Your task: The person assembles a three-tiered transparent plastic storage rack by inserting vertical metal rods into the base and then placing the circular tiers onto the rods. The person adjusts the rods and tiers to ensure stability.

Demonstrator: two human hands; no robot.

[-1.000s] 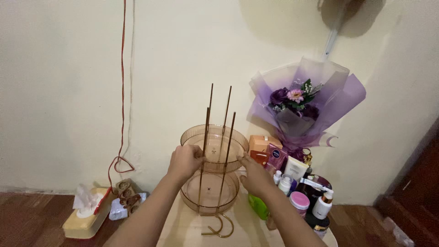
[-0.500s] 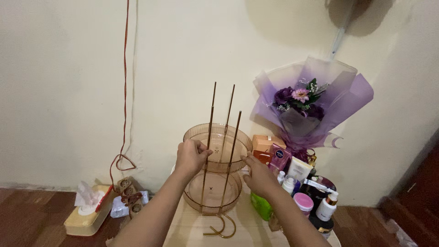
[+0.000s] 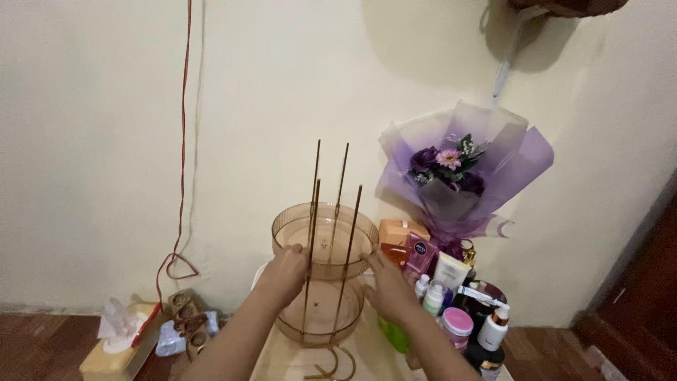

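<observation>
A tiered rack stands on a small pale table (image 3: 282,353): two clear brown round trays threaded on several thin gold rods (image 3: 337,190). My left hand (image 3: 283,271) grips the left rim of the upper tray (image 3: 326,224), fingers curled around a rod. My right hand (image 3: 386,286) rests on the upper tray's right rim, index finger stretched along it. The lower tray (image 3: 321,317) sits just below, above a curved gold foot (image 3: 331,367).
A purple wrapped flower bouquet (image 3: 455,173) leans on the wall at right. Boxes, tubes, bottles and jars (image 3: 451,296) crowd the table's right side. On the wooden floor at left lie a tissue box (image 3: 116,346), a power strip (image 3: 185,310) and a red cord (image 3: 185,141).
The view has shifted slightly up and right. My left hand has slid a little lower on the upper tray's rim. Both hands remain on the tray.
</observation>
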